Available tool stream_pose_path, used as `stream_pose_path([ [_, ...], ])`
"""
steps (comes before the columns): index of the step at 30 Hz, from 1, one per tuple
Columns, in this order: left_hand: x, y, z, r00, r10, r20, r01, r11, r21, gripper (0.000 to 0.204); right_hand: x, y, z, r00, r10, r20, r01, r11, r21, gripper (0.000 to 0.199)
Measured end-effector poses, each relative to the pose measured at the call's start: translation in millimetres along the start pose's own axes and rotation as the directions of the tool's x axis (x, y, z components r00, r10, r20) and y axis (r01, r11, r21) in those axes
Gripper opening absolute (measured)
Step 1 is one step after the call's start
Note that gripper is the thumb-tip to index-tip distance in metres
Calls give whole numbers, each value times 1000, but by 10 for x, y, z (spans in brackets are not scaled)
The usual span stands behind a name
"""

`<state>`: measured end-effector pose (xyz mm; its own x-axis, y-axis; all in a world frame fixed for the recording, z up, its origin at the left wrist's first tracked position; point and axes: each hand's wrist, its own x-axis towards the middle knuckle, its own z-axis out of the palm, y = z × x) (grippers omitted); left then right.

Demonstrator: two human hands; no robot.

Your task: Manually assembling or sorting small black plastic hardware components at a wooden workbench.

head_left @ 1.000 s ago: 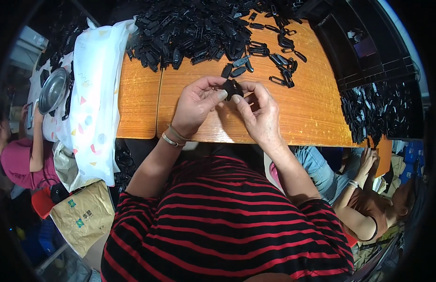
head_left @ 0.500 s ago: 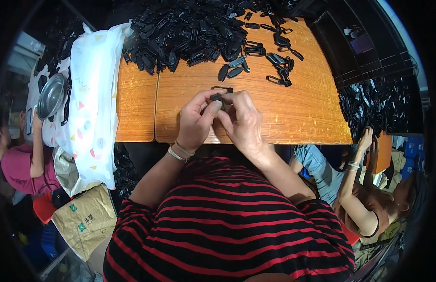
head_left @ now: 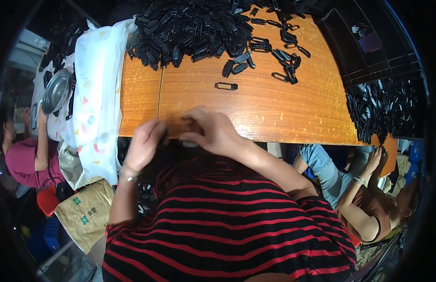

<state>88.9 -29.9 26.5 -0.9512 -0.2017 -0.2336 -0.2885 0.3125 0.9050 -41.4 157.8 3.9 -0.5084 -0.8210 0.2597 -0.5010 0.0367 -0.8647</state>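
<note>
My left hand [head_left: 143,143] is at the table's front edge, left of the seam, blurred by motion. Its fingers are closed together; what they hold, if anything, is lost in a dark smear. Beside it, over the front edge, my right hand [head_left: 213,133] has bent fingers with a gap to the thumb, and nothing shows between them. A black plastic piece with an oblong opening [head_left: 226,86] lies alone beyond my right hand. Farther back sit several small black and dark grey oval pieces [head_left: 239,68].
A large heap of black plastic pieces [head_left: 189,35] covers the back of the wooden table [head_left: 283,113]. White patterned plastic sheeting [head_left: 98,84] and a metal bowl [head_left: 57,91] are at left. Another heap [head_left: 382,108] lies right, near a seated co-worker [head_left: 368,207]. Another person [head_left: 27,160] sits left.
Both hands were together over the table, fingering a small dark piece. Now they are apart and nearer my body, the left hand farther left. The oblong piece behind them is fully visible.
</note>
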Motion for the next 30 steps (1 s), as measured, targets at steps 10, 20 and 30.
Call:
stream_pose_path([
  [10, 70, 150, -69, 935, 261, -238, -126, 875, 467, 15, 77, 532, -562, 984, 39, -172, -142, 753, -643, 21],
  [20, 1748, 414, 923, 832, 519, -197, -309, 728, 612, 22, -247, 513, -640, 966, -60, -251, -103, 801, -590, 14],
  [30, 1607, 370, 851, 840, 494, -227, -252, 723, 643, 15, -365, 384, -851, 966, 96, -239, -212, 823, -526, 13],
])
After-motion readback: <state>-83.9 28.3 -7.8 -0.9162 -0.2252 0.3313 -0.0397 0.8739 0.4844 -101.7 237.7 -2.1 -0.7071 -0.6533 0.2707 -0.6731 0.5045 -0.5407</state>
